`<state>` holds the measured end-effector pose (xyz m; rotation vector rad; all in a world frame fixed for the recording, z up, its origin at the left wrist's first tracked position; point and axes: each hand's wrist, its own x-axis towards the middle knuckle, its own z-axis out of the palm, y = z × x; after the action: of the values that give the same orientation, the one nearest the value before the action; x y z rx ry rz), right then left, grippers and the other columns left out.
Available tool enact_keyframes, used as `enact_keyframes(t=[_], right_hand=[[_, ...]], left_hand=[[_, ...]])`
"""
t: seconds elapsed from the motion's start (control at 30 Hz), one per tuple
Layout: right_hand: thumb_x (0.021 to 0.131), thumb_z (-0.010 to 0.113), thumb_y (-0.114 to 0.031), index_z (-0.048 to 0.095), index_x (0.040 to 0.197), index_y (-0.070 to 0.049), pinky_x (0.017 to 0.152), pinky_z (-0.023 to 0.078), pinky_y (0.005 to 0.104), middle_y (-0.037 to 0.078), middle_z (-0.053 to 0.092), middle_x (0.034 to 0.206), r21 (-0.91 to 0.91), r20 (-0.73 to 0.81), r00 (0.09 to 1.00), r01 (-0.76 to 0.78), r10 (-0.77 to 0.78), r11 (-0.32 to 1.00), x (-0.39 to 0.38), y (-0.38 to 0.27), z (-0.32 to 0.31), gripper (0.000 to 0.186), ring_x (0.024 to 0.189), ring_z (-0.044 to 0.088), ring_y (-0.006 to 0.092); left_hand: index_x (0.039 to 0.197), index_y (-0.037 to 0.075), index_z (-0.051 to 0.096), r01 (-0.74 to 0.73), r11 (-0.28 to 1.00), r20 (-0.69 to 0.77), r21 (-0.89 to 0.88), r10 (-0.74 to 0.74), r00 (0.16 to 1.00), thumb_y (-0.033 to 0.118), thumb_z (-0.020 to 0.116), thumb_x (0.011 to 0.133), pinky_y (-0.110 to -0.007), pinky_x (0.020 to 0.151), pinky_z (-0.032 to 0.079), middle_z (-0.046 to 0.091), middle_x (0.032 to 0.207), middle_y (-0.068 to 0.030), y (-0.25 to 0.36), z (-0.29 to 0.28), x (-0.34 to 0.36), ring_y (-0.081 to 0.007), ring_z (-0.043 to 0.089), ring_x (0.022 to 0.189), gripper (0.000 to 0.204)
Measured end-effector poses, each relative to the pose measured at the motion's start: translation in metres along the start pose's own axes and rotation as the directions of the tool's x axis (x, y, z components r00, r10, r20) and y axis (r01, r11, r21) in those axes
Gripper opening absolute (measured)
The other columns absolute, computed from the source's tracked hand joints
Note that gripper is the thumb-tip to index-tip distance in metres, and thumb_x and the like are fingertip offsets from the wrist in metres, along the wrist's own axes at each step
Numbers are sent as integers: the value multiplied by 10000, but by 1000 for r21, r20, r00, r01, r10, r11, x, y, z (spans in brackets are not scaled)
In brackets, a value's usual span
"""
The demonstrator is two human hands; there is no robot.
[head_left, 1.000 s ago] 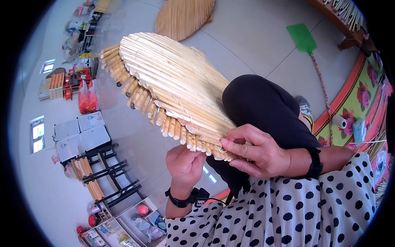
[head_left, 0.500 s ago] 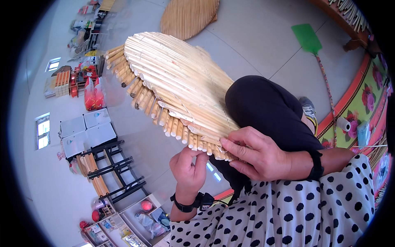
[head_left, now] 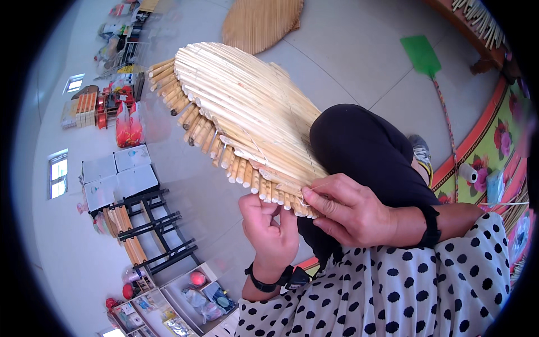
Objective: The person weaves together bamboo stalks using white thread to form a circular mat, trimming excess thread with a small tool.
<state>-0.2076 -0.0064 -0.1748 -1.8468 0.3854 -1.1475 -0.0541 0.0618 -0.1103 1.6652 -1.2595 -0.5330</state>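
A mat of pale, peeled plant stalks (head_left: 241, 95), laid side by side in a rounded shape, slants up from my lap. Along its near left edge a lower layer of tan stalks (head_left: 196, 132) sticks out with cut ends. A thin thread (head_left: 255, 145) runs loosely over the top. My right hand (head_left: 353, 210) grips the mat's near end, thumb on top beside a small loop of thread. Below the stalk ends my left hand (head_left: 269, 233) is closed, thumb and fingers curled; the mat hides its fingertips, so what it holds cannot be seen.
My dark-trousered knee (head_left: 359, 140) stands against the mat's right side. Another brown stalk mat (head_left: 261, 25) lies on the tiled floor. A green fly swatter (head_left: 421, 56), a white thread spool (head_left: 467, 172) and a flowered mat (head_left: 499, 135) are at right. Folded black-legged furniture (head_left: 157, 230) stands left.
My left hand has shifted right along the underside of the stalk ends, its fingers now further under the edge. The mat has moved slightly right in view; my right hand keeps its grip.
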Motion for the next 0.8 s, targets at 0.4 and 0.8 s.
enact_keyframes(t=[0.4,0.8], right_hand=[[774,675,1,509,1288,58,771,525,371,167,539,1100,-185,71,995,-57,71,981,9,-19,6,543,942,568,320],[762,638,2,546,1250,-6,862,487,417,167,537,1155,-471,38,999,12,6,882,28,-23,11,496,1021,541,342]], left_hand=[[1256,64,530,-479,360,278,800,485,829,-67,597,749,-488,1045,355,555,1287,-168,60,-67,65,-319,468,1273,528],[993,99,674,-662,330,642,672,185,744,32,729,676,-396,794,499,684,946,-77,24,-122,106,-278,645,921,329]])
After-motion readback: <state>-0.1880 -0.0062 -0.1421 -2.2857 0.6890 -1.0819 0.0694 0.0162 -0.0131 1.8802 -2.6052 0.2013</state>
